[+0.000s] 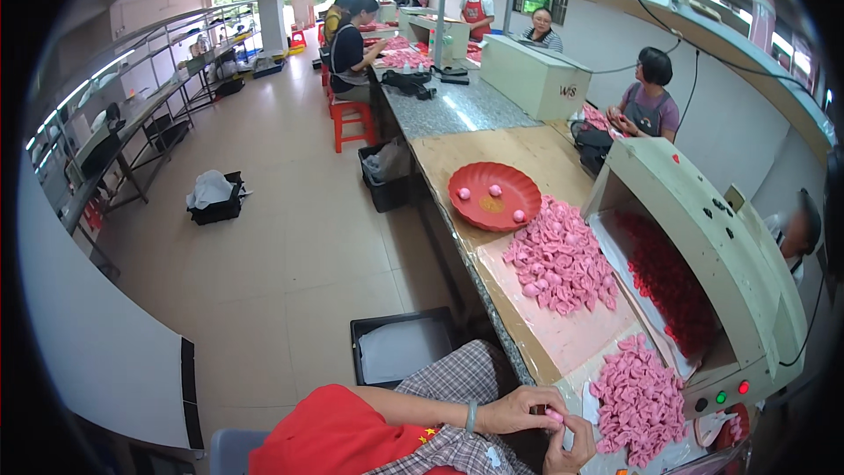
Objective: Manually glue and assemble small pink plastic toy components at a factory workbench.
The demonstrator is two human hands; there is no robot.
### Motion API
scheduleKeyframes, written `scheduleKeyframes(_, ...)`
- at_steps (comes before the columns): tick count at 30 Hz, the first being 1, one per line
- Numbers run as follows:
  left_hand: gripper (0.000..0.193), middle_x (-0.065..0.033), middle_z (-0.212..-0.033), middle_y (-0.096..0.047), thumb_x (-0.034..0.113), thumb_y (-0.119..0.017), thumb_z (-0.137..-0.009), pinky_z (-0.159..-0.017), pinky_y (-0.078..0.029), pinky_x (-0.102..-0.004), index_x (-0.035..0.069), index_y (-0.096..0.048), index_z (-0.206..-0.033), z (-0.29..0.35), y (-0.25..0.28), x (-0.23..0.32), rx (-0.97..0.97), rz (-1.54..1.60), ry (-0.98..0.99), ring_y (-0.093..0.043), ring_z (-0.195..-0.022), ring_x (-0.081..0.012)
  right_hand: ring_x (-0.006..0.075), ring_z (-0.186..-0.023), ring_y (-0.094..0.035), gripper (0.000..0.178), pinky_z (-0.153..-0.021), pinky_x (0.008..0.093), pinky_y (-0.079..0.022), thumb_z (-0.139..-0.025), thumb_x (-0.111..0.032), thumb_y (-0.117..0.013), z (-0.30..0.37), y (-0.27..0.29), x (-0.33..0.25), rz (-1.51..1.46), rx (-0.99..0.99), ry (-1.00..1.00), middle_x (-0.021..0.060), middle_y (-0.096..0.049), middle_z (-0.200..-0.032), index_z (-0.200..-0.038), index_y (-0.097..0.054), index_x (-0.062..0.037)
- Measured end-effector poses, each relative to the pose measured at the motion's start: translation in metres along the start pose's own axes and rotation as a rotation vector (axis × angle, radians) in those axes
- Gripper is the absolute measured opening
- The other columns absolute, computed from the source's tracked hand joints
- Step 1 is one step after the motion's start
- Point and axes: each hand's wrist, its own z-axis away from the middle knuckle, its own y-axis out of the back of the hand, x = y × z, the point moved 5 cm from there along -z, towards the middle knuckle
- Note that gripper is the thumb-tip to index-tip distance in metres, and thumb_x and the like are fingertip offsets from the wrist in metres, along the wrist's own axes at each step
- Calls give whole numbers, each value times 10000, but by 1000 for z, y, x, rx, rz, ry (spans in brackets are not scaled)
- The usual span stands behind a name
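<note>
A small pink soft-looking piece [554, 416] sits between the fingertips of both my hands, at the table's near edge. My left hand [519, 410], with a band round its wrist, is closed on it from the left. From the right, my right hand [570, 450] pinches toward the same piece, its fingers partly hidden. Just right of my hands lies a heap of pink folded pieces [640, 400]. Farther along the table is a larger pink heap [563, 259]. Beyond that stands a red scalloped dish [475, 211] holding three pink balls.
A cream oven-like machine [712, 237] with an open, red-lit mouth stands at the right. Below the table's left edge are a black tray [396, 347] and a black bin [384, 180]. Several people sit along the tables; a red stool [352, 123] stands in the aisle.
</note>
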Motion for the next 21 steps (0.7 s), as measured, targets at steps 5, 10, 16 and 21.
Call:
scheduleKeyframes(5,193,-84,-984,-633,98,-721,-874,-837,-467,-291,-11,-656,-1019,4,1,-5,22,45,-3,-601,-947,-163,331,-842,-670,163,-770,387,-544,-838,35,-660,1,-3,-2,-37,14,40,175,-679,-928,-1000,-661,14)
scheduleKeyframes(10,183,-76,-967,-631,102,-716,-881,-838,-468,-292,-9,-657,-1013,5,5,-2,18,45,0,-602,-929,-163,321,-849,-675,181,-772,379,-546,-828,46,-645,0,-6,-5,-27,0,47,179,-675,-925,-1006,-663,20)
scheduleKeyframes(16,179,-75,-960,-630,111,-712,-887,-836,-466,-290,-9,-655,-1006,8,9,-6,34,83,-18,-603,-923,-162,321,-855,-675,178,-763,370,-546,-826,46,-642,-1,-10,-5,-14,-22,102,177,-674,-942,-1001,-662,17)
scheduleKeyframes(21,182,-77,-967,-631,111,-715,-884,-842,-464,-295,-6,-652,-1008,9,11,-4,19,37,-14,-602,-929,-165,329,-840,-665,149,-755,384,-535,-840,16,-657,-3,-13,-11,-37,-21,7,180,-666,-926,-988,-655,15)
